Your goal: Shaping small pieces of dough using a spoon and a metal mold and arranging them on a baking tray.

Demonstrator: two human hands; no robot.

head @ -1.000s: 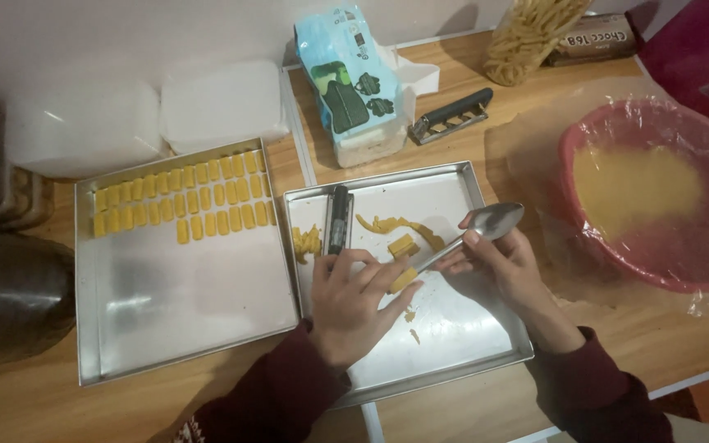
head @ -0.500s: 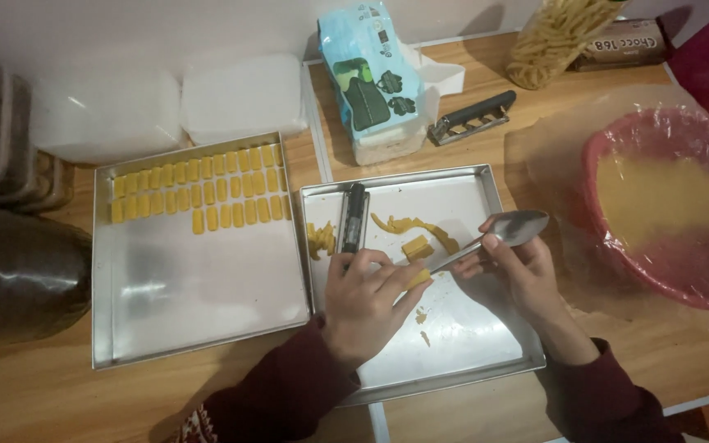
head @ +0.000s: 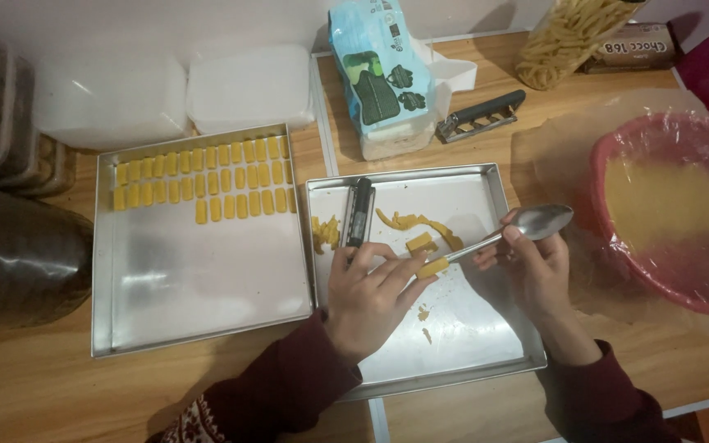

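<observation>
Scene: a person is working over two shallow metal trays on a wooden counter, seen from above.
Left hand: the left hand (head: 371, 291) is resting over the near tray (head: 486, 361), fingers curled and pinching a small yellow dough piece (head: 432, 267) at the fingertips.
Right hand: the right hand (head: 531, 267) is gripping the handle of a metal spoon (head: 512, 230), closed around it just right of the dough piece.
Key relation: the dough piece is lying between the two hands, touching the left fingertips and the spoon's handle end; the left hand is nearer to it.
Long axis: the spoon is running from lower left to upper right, bowl end pointing up and away toward the pink bowl (head: 674, 217).
Nearby on the tray: a black bar-shaped tool (head: 359, 212) is lying upright along the tray's left side, with dough scraps (head: 420, 223) strewn beside it.
Other tray: the left tray (head: 198, 279) is holding neat rows of cut yellow pieces (head: 207, 180) along its far edge, well apart from the hands.
Change from earlier frames: both hands are staying over the same spot on the near tray, and the spoon is keeping much the same slant; the view itself is drifting slightly, so the trays are sitting a little further right.
</observation>
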